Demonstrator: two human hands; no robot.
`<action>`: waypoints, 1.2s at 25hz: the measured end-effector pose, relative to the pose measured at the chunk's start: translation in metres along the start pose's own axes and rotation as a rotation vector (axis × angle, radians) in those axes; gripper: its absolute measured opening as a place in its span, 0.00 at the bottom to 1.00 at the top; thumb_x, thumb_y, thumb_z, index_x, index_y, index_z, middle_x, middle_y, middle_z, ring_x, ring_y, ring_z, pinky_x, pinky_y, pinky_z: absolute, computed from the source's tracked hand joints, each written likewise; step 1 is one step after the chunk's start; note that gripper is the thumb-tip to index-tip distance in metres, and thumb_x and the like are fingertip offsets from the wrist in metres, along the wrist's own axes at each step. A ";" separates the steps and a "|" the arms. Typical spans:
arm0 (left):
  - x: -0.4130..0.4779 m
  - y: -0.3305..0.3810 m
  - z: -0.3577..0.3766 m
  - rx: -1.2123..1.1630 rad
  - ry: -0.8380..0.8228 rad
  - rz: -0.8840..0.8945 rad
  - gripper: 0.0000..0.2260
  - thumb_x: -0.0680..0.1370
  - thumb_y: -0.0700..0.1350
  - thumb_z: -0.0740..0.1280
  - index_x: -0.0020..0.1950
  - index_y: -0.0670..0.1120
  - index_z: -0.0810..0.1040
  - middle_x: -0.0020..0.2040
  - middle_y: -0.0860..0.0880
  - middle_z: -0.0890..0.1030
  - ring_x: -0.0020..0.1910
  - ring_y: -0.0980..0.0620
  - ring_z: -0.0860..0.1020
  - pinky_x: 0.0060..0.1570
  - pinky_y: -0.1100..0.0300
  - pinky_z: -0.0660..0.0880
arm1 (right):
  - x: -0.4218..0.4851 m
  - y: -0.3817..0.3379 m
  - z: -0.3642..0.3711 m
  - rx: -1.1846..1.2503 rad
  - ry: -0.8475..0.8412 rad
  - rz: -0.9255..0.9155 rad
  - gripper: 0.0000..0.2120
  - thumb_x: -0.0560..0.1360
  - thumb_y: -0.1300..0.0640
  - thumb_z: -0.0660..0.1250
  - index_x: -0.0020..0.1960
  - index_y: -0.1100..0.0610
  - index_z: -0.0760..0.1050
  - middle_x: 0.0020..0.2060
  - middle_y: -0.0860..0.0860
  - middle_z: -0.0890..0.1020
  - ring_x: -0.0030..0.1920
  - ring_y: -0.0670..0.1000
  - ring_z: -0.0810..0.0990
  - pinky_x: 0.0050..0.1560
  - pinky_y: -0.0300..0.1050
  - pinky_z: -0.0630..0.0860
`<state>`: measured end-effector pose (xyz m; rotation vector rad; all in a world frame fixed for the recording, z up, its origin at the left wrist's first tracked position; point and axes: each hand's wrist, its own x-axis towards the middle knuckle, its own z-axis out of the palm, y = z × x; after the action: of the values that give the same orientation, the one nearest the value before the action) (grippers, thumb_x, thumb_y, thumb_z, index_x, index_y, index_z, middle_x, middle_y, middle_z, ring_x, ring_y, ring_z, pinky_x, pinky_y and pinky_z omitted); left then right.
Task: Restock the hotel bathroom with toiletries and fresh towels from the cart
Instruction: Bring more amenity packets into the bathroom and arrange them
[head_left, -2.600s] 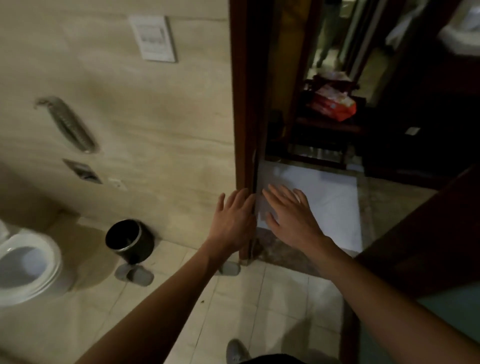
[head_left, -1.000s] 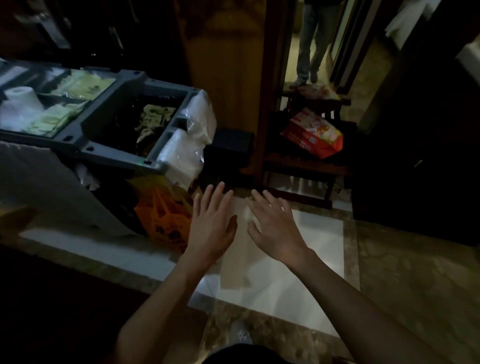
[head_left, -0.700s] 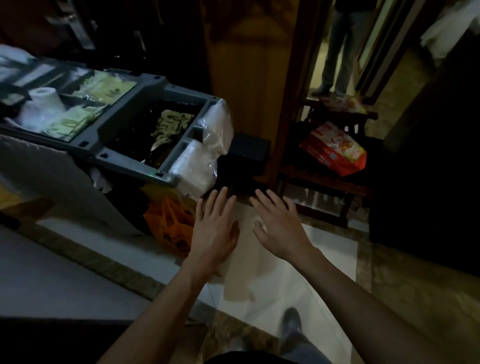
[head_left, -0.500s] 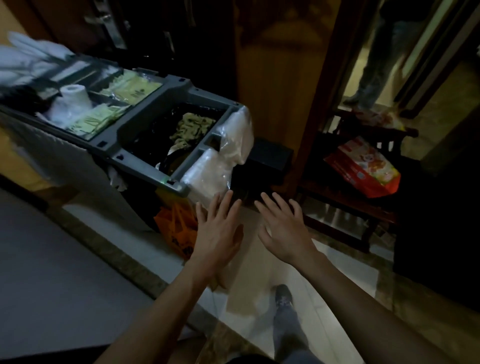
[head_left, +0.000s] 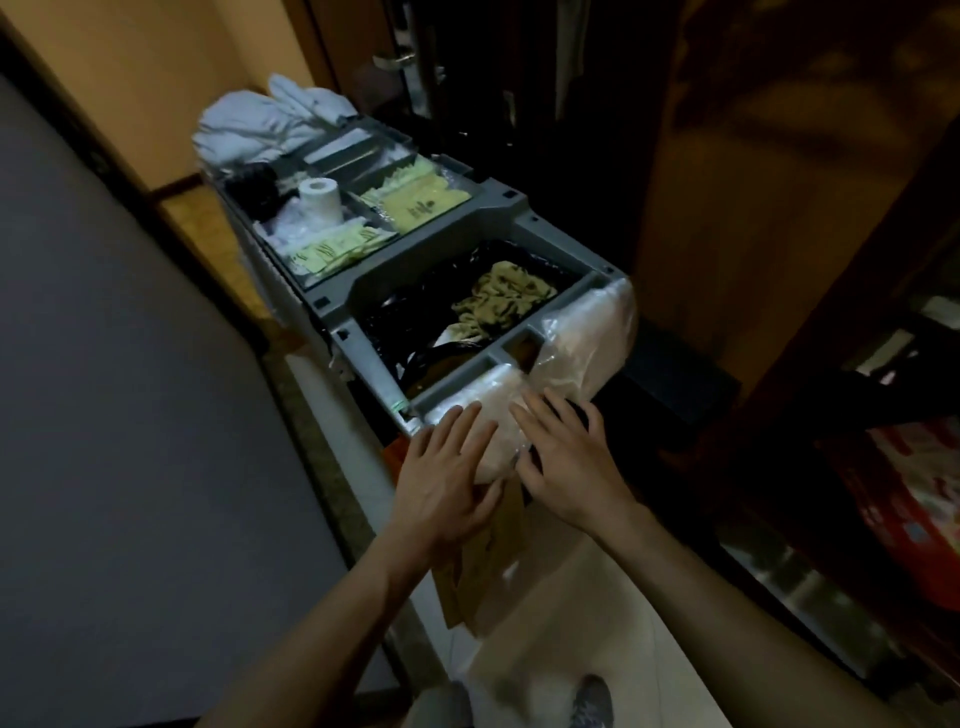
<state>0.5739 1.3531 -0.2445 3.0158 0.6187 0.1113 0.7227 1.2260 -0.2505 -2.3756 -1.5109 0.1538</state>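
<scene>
The clear plastic-wrapped bundle (head_left: 500, 427) at the grey plastic cart's (head_left: 337, 293) 6 o'clock is best clasped sidewise by left hand (head_left: 445, 480) and right hand (head_left: 567, 467), both released.

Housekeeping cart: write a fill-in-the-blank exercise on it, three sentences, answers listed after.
The left hand and right hand lie flat on a bundle wrapped in clear ____.
The toilet paper roll stands ____ on the cart.
The crumpled cloth lies on a bin liner coloured ____.
Missing words: plastic; upright; black.
</scene>
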 end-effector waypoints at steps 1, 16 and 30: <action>0.005 -0.005 0.000 0.027 -0.006 -0.018 0.32 0.81 0.65 0.54 0.82 0.52 0.57 0.83 0.49 0.53 0.81 0.48 0.49 0.77 0.46 0.48 | 0.012 0.001 0.000 -0.007 -0.007 -0.017 0.28 0.81 0.48 0.54 0.80 0.52 0.58 0.81 0.49 0.56 0.80 0.49 0.50 0.77 0.61 0.50; 0.135 -0.195 0.028 -0.029 -0.006 -0.062 0.32 0.80 0.65 0.52 0.81 0.52 0.59 0.82 0.49 0.55 0.81 0.47 0.50 0.76 0.41 0.42 | 0.218 -0.049 0.051 -0.057 -0.046 0.016 0.28 0.80 0.48 0.55 0.80 0.51 0.59 0.80 0.49 0.58 0.80 0.50 0.50 0.78 0.62 0.49; 0.166 -0.277 0.010 -0.139 0.004 -0.142 0.28 0.82 0.61 0.55 0.81 0.52 0.59 0.82 0.50 0.54 0.81 0.50 0.49 0.77 0.43 0.48 | 0.298 -0.084 0.055 -0.077 -0.071 0.042 0.27 0.83 0.44 0.53 0.80 0.50 0.58 0.81 0.48 0.57 0.81 0.50 0.50 0.78 0.58 0.46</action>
<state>0.6183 1.6724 -0.2658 2.8289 0.7878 0.1474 0.7656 1.5377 -0.2514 -2.4882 -1.5249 0.1953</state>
